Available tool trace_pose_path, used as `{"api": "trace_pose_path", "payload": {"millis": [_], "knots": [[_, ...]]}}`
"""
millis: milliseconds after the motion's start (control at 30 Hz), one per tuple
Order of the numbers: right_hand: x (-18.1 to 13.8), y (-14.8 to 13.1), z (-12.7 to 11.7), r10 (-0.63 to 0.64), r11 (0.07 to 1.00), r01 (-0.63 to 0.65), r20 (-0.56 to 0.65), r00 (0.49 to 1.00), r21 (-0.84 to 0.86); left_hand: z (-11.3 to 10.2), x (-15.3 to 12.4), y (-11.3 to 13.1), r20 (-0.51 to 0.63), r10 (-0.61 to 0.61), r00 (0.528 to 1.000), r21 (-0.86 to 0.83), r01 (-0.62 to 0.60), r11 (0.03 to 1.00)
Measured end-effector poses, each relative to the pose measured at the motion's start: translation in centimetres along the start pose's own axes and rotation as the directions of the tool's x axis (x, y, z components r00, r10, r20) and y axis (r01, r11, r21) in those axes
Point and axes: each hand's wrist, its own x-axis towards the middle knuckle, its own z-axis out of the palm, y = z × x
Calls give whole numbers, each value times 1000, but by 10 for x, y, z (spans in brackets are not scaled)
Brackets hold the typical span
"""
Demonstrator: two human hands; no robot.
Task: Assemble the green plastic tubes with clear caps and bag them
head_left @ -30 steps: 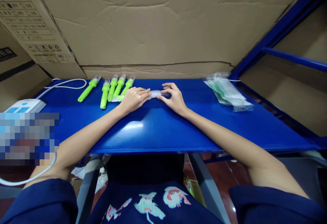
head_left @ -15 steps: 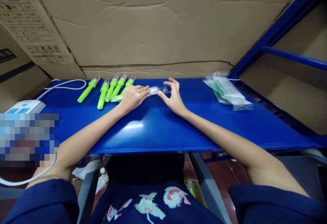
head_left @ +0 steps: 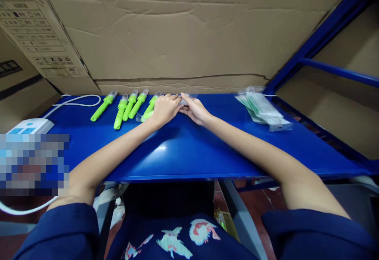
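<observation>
My left hand (head_left: 164,108) lies over a green pen-shaped item in a clear plastic sleeve (head_left: 149,110) on the blue table (head_left: 183,149), fingers curled on it. My right hand (head_left: 194,109) meets it at the fingertips, pinching the sleeve's clear end (head_left: 184,100). Several more green pen-shaped items (head_left: 124,106) with clear caps lie in a row just left of my left hand.
A pile of clear plastic bags (head_left: 262,108) lies at the back right. A white power strip (head_left: 28,126) with its cable (head_left: 74,100) sits at the left edge. Cardboard boxes (head_left: 177,31) wall the back; a blue shelf frame (head_left: 334,70) rises on the right.
My right hand has moved left and closed onto the sleeve's end beside my left hand. The left hand has slid a little farther back with the sleeved item.
</observation>
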Motion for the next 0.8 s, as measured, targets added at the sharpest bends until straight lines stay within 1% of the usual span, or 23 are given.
{"api": "trace_pose_path", "payload": {"millis": [100, 133, 200, 300, 333, 367, 400, 433, 467, 500, 533, 567, 633, 700, 800], "knots": [[18, 3, -6, 28, 999, -30, -124, 992, -11, -7, 3, 7, 14, -49, 999, -187, 51, 981], [25, 5, -9, 34, 999, -37, -137, 990, -21, -8, 5, 5, 29, -63, 998, -270, 69, 960], [36, 8, -17, 42, 998, -47, -112, 993, -41, -8, 8, -3, 58, -104, 993, -427, 119, 897], [51, 14, -25, 33, 998, -36, -68, 997, -45, 4, 16, -24, 73, -236, 969, -582, 233, 779], [54, 16, -27, 30, 999, -32, -60, 998, -40, 11, 19, -30, 109, -298, 948, -622, 299, 724], [58, 18, -27, 27, 999, -29, -46, 999, -32, 18, 22, -35, 169, -379, 910, -670, 387, 633], [60, 20, -28, 24, 999, -25, -28, 999, -23, 26, 25, -39, 252, -452, 856, -722, 477, 501], [62, 21, -27, 21, 1000, -21, -7, 1000, -17, 35, 28, -40, 352, -479, 804, -770, 540, 341], [63, 22, -27, 19, 1000, -19, 14, 1000, -16, 42, 30, -41, 436, -427, 792, -811, 552, 194], [63, 23, -26, 16, 1000, -16, 31, 999, -24, 49, 32, -40, 469, -388, 793, -840, 537, 82], [63, 25, -26, 13, 999, -11, 43, 999, -40, 54, 34, -39, 478, -377, 793, -856, 516, -1], [63, 26, -26, 10, 998, -7, 59, 998, -57, 59, 35, -38, 477, -388, 788, -866, 497, -55], [63, 28, -27, -4, 997, 11, 96, 995, -79, 66, 34, -37, 461, -454, 762, -879, 463, -116], [63, 31, -31, -21, 996, 32, 126, 992, -81, 69, 32, -36, 458, -487, 744, -884, 439, -160], [65, 37, -36, -41, 994, 56, 143, 989, -99, 70, 28, -38, 465, -478, 745, -884, 421, -204]]}}
